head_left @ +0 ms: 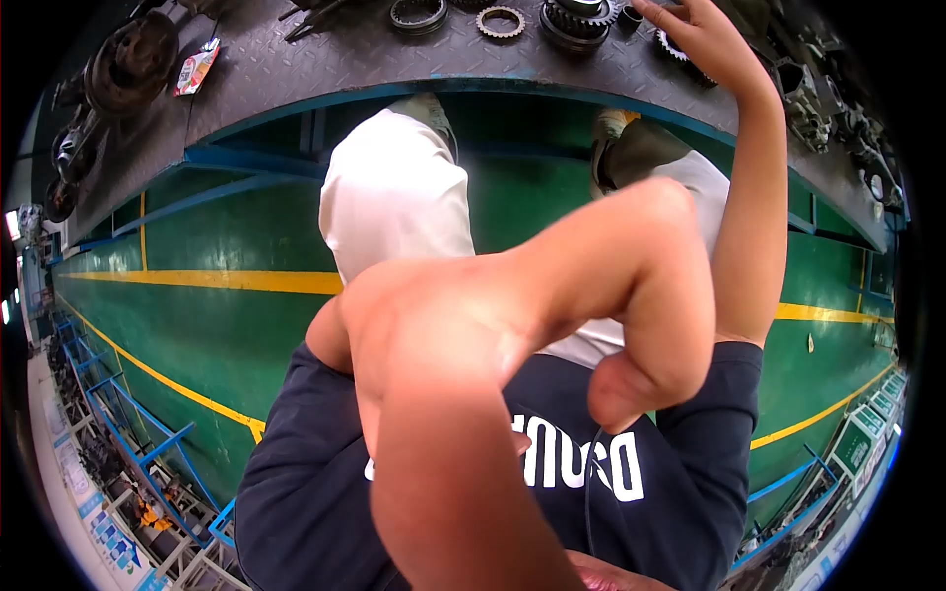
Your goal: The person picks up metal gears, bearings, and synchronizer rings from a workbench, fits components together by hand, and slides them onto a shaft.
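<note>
My left hand point(434, 305) is raised close to the camera and looks very large. One finger is bent into a hook, its tip well apart from the broad part of the hand running down to the lower edge; nothing shows between them. Its other fingers are mostly hidden. My right arm stretches to the workbench point(365, 74), where my right hand point(705, 39) lies over the parts, fingers extended and partly cut off by the top edge. Beside its fingertips are a small dark cylinder point(631, 17) and a stack of gears point(574, 25). A toothed ring point(674, 45) is partly under the hand.
A brass-coloured ring point(501, 23) and a dark synchronizer ring point(419, 15) lie on the bench. A red-and-white packet point(197, 67) and a large round metal part point(131, 64) are at left. Metal castings point(803, 103) stand at right. Blue rails point(148, 424) stand behind.
</note>
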### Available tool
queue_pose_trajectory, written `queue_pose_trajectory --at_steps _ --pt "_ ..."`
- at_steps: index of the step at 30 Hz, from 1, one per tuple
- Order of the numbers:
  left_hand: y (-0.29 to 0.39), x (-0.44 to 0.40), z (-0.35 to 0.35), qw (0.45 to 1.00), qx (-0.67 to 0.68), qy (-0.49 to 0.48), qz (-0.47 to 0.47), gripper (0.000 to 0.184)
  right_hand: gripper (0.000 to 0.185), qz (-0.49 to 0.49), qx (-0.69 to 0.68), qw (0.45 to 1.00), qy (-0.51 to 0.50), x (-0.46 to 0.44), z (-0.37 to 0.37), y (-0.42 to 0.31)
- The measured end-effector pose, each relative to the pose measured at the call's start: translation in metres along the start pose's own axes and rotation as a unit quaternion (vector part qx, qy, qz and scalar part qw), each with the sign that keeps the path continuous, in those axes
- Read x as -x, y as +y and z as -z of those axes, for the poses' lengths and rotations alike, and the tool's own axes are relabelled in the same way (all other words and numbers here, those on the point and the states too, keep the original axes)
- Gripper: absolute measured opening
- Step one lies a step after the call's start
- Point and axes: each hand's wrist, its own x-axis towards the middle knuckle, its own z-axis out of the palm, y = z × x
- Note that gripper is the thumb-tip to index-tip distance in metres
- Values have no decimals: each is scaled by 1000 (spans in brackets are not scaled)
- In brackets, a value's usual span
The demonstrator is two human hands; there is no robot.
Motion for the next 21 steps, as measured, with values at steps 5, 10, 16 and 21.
queue_pose_trajectory --at_steps 5,10,16,21 --pt "1 -13 12 1000 18 1 -19 57 45 17 -42 999 -1 -9 16 58" --pt "8 10 66 985 -1 171 -37 76 52 -113 47 991 -53 -2 32 66" --pt "27 42 110 871 180 447 -94 47 65 -98 77 985 -118 -21 29 170" --pt "29 43 112 840 160 512 -78 39 72 -52 118 986 -105 -9 24 149"
